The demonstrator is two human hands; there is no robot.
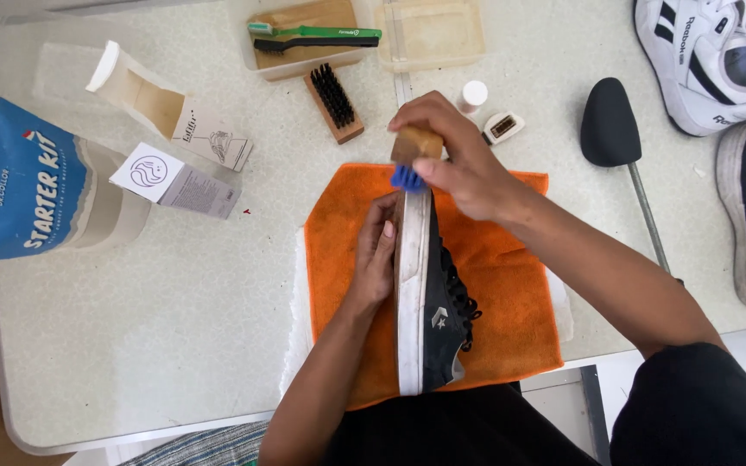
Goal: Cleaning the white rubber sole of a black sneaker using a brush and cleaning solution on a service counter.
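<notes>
A dark sneaker with a white sole stands on its side on an orange cloth. My left hand presses flat against the sole's underside and steadies the shoe. My right hand grips a small wooden brush with blue bristles at the toe end of the white sole edge. The bristles touch the sole's tip.
A wooden brush with black bristles, a green-handled brush in a clear tray, a second tray, a small white bottle, two small boxes, a blue and white bag, a black shoe tree and other sneakers lie around.
</notes>
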